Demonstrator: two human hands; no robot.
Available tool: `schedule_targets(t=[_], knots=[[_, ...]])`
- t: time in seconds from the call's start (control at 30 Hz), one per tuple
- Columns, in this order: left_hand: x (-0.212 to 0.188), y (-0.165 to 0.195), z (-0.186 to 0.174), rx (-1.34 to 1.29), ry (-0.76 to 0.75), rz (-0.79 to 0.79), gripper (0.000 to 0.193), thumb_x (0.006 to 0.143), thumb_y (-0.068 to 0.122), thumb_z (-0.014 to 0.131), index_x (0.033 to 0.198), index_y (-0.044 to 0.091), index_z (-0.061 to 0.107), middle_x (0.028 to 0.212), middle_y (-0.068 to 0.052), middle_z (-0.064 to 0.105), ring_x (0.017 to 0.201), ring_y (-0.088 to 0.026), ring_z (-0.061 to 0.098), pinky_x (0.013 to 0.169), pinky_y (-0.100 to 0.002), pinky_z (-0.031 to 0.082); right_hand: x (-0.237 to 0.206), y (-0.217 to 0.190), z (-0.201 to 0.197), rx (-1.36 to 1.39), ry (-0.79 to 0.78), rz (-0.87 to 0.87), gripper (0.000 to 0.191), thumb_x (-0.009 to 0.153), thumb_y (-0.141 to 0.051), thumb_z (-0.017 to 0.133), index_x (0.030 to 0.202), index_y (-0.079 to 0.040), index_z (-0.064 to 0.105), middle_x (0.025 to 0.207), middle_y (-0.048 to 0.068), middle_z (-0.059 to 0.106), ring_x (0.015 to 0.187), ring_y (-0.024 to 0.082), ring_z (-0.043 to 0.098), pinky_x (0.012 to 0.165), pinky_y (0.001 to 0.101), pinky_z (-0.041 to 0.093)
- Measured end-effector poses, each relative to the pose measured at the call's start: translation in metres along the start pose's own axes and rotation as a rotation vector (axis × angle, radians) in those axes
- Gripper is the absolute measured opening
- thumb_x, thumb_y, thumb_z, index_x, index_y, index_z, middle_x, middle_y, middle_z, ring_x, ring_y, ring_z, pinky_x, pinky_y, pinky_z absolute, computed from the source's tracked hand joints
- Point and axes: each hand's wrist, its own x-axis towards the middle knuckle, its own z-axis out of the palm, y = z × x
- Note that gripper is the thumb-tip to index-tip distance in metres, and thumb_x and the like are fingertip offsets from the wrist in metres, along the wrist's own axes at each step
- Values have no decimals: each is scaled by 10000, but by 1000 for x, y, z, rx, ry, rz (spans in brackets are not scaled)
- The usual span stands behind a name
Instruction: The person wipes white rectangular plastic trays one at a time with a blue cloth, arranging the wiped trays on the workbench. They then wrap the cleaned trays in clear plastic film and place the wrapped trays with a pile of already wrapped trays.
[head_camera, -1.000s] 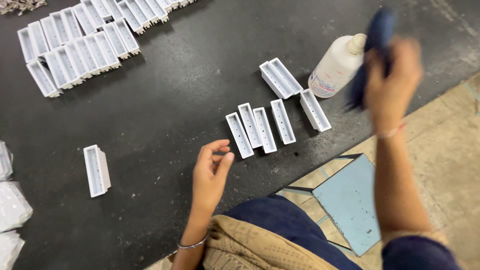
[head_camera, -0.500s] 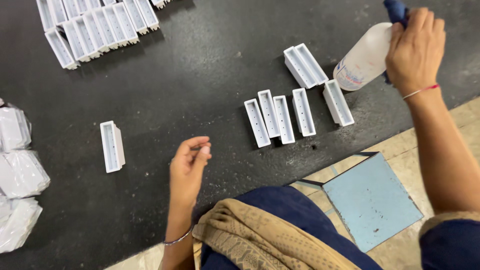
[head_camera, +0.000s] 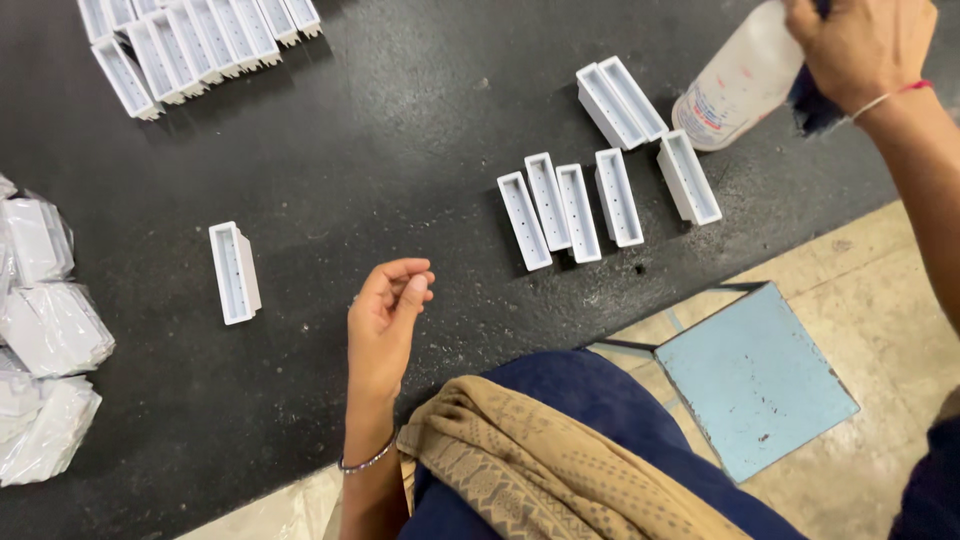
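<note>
Many white trays (head_camera: 580, 212) on black tabletop (head_camera: 400, 130), tan tiled floor (head_camera: 880, 290)

Navy garment (head_camera: 600, 420), tan patterned scarf (head_camera: 520, 470), bangle (head_camera: 365, 463), red wrist thread (head_camera: 885, 97).

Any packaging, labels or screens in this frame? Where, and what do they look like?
Label: on the white plastic bottle at the top right, gripped by the right hand; a pale panel with small red and blue print.
Plastic packets: stacked at the table's left edge; flat, clear-wrapped, whitish.
Screens or signs: none in view.
The left hand holds no package.
</note>
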Motion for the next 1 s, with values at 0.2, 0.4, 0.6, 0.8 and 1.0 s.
schedule_targets(t=[0.2,0.4,0.6,0.8,1.0], knots=[[-12,-3,-31,-30,111,-17,218,992,142,642,1176,36,688,1043,-41,731,909,-91,655,804,-240,519,-11,28,-12,358,-21,368,231,1023,-288,618,991,-76,702,806,71,681,702,228,641,643,347,505],[-6,-23,-42,-29,162,-56,227,1004,148,629,1190,29,684,1045,-46,727,901,-95,653,785,-244,517,-50,-10,-7,498,-96,484,259,1037,-311,600,1042,-68,689,849,71,681,732,214,640,665,338,507],[17,-34,3,-1,-15,-70,230,982,151,646,1185,52,690,1041,-48,744,888,-103,683,784,-242,545,-49,-15,-9,544,-86,511,293,1050,-334,583,1093,-60,676,891,71,680,763,199,639,688,329,510],[54,-60,60,108,-113,5,335,939,149,679,1252,41,626,1013,-64,722,795,-119,698,677,-266,576,-33,-9,-9,567,-77,506,330,1063,-357,565,1143,-53,664,934,71,679,793,185,637,711,319,513],[91,-84,103,244,-83,99,399,923,200,739,1229,13,565,881,-81,734,706,-149,726,643,-284,580,-17,-20,-12,635,-73,485,370,1076,-379,547,1194,-45,651,976,71,679,824,170,636,733,310,516]])
